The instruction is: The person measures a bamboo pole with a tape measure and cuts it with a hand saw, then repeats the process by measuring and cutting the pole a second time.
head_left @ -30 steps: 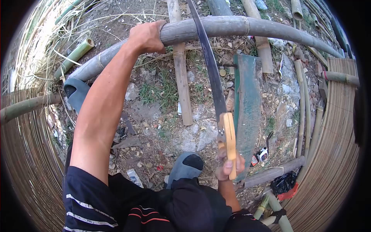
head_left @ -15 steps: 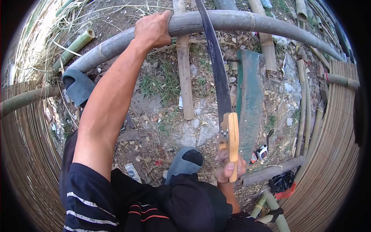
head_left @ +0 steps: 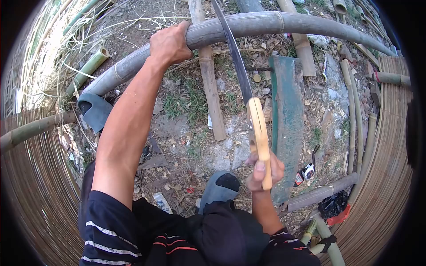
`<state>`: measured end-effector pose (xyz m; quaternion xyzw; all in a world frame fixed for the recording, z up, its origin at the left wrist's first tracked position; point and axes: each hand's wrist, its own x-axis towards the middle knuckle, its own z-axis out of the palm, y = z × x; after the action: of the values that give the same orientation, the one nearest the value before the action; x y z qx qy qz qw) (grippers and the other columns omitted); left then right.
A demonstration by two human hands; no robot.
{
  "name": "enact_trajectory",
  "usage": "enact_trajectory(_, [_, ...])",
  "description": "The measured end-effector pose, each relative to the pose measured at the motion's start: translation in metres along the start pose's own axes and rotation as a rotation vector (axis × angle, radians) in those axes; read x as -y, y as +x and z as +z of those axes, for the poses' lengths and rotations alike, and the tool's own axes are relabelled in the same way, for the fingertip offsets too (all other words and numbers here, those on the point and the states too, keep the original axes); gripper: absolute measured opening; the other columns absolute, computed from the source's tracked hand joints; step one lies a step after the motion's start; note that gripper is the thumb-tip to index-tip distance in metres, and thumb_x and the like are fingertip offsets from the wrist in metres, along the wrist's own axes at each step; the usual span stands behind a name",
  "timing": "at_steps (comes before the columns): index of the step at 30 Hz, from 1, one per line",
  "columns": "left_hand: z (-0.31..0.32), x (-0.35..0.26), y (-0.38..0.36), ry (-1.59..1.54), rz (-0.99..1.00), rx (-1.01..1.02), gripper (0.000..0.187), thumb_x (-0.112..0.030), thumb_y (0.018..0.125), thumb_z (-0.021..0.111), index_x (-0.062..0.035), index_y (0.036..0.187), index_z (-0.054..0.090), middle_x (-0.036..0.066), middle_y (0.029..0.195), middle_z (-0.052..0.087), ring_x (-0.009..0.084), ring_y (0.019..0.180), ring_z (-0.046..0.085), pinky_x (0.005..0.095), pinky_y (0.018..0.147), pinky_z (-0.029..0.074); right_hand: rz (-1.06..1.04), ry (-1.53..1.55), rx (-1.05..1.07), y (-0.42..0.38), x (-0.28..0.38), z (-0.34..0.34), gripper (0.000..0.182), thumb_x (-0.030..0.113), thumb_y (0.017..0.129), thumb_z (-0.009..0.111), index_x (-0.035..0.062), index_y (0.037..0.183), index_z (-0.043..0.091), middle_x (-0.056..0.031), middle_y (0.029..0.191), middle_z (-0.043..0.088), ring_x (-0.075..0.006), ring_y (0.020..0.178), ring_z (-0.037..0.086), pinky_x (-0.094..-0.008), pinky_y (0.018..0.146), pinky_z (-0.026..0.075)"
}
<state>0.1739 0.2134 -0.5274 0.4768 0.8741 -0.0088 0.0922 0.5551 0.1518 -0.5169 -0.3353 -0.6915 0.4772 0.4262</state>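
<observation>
My right hand is closed round the yellowish wooden handle of a handsaw. The dark blade points away from me and crosses the thick grey bamboo pole at the top of the view. Whether its teeth have cut into the pole cannot be made out. Left of the blade, my left hand grips the same pole from above, fingers wrapped over its far side. Bamboo strips lie on the ground under the pole.
A worn green board lies right of the saw, with a tape measure near its lower end. Slatted bamboo screens flank both sides. A cut green bamboo piece and loose shavings lie at upper left. Grey shoes stand below.
The saw handle and my right hand have moved forward, away from me, so the blade reaches farther past the pole. My left hand keeps its grip. The view has shifted slightly.
</observation>
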Motion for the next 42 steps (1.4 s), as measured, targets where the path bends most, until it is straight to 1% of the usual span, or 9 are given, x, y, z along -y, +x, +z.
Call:
enact_trajectory(4, [-0.002, 0.002, -0.005, -0.065, 0.026, -0.021, 0.071, -0.027, 0.068, 0.085, -0.0143, 0.135, 0.063, 0.016, 0.109, 0.078, 0.0367, 0.102, 0.075, 0.0475, 0.09, 0.06, -0.019, -0.028, -0.005, 0.127, -0.016, 0.081, 0.028, 0.012, 0.094, 0.068, -0.0012, 0.072, 0.057, -0.0096, 0.06, 0.051, -0.0217, 0.045, 0.049, -0.0379, 0.047, 0.038])
enact_trajectory(9, [-0.007, -0.001, 0.002, -0.012, -0.011, 0.073, 0.079, -0.029, 0.067, 0.086, -0.0166, 0.141, 0.062, 0.015, 0.113, 0.078, 0.0345, 0.105, 0.075, 0.0466, 0.092, 0.059, -0.025, 0.012, 0.002, -0.024, -0.021, -0.02, 0.033, 0.022, 0.09, 0.058, -0.0078, 0.079, 0.066, -0.0145, 0.069, 0.066, -0.0242, 0.057, 0.067, -0.0335, 0.055, 0.053])
enact_trajectory(12, [0.002, -0.001, -0.004, -0.007, 0.011, 0.044, 0.08, -0.03, 0.067, 0.087, -0.0174, 0.142, 0.061, 0.015, 0.114, 0.078, 0.0338, 0.106, 0.076, 0.0461, 0.092, 0.059, -0.031, -0.049, -0.032, -0.033, -0.005, -0.021, 0.032, 0.022, 0.089, 0.061, -0.0078, 0.078, 0.065, -0.0145, 0.066, 0.062, -0.0233, 0.054, 0.063, -0.0342, 0.051, 0.049])
enact_trajectory(17, [-0.009, -0.002, -0.001, -0.015, -0.019, 0.08, 0.076, -0.025, 0.067, 0.082, -0.0146, 0.14, 0.062, 0.015, 0.108, 0.078, 0.0333, 0.1, 0.076, 0.0454, 0.089, 0.061, -0.058, -0.047, 0.0, 0.126, -0.028, 0.079, 0.029, 0.012, 0.096, 0.066, 0.0011, 0.071, 0.056, -0.0091, 0.061, 0.054, -0.0183, 0.048, 0.052, -0.0349, 0.047, 0.038])
enact_trajectory(23, [-0.002, 0.009, 0.006, -0.062, 0.057, 0.067, 0.075, -0.032, 0.065, 0.085, -0.014, 0.134, 0.063, 0.017, 0.102, 0.077, 0.0369, 0.095, 0.076, 0.0485, 0.088, 0.06, -0.011, -0.08, -0.02, -0.037, -0.017, -0.031, 0.044, 0.032, 0.092, 0.057, -0.0079, 0.079, 0.067, -0.0116, 0.063, 0.063, -0.0206, 0.053, 0.064, -0.0326, 0.053, 0.052])
enact_trajectory(32, [-0.01, 0.003, -0.004, -0.045, 0.036, 0.032, 0.076, -0.032, 0.066, 0.085, -0.0139, 0.136, 0.063, 0.016, 0.108, 0.078, 0.0352, 0.1, 0.076, 0.0469, 0.09, 0.06, -0.016, -0.05, 0.013, 0.1, -0.021, 0.06, 0.028, 0.013, 0.095, 0.068, -0.0002, 0.073, 0.056, -0.0103, 0.063, 0.053, -0.0233, 0.048, 0.052, -0.039, 0.048, 0.039])
enact_trajectory(37, [-0.01, 0.004, 0.008, 0.005, 0.02, 0.061, 0.077, -0.033, 0.066, 0.085, -0.0148, 0.137, 0.063, 0.015, 0.108, 0.078, 0.0341, 0.1, 0.076, 0.045, 0.089, 0.06, 0.006, 0.023, 0.051, -0.034, -0.015, -0.026, 0.035, 0.021, 0.09, 0.061, -0.0126, 0.081, 0.065, -0.0176, 0.07, 0.066, -0.0255, 0.059, 0.068, -0.0356, 0.068, 0.061])
enact_trajectory(39, [-0.012, -0.005, 0.004, -0.023, -0.021, 0.115, 0.086, -0.034, 0.064, 0.086, -0.0182, 0.144, 0.06, 0.017, 0.114, 0.078, 0.0352, 0.106, 0.075, 0.0465, 0.096, 0.058, -0.015, 0.026, 0.016, -0.024, -0.008, -0.025, 0.033, 0.02, 0.089, 0.062, -0.0115, 0.081, 0.065, -0.0177, 0.07, 0.066, -0.0243, 0.058, 0.067, -0.0349, 0.063, 0.059])
enact_trajectory(42, [-0.004, -0.001, 0.005, -0.027, -0.01, 0.088, 0.083, -0.034, 0.064, 0.086, -0.0184, 0.142, 0.062, 0.017, 0.114, 0.078, 0.0354, 0.106, 0.075, 0.0469, 0.095, 0.058, -0.107, -0.127, -0.01, 0.081, -0.033, 0.051, 0.026, 0.015, 0.093, 0.068, -0.0004, 0.075, 0.059, -0.0094, 0.06, 0.052, -0.0214, 0.047, 0.05, -0.037, 0.047, 0.038])
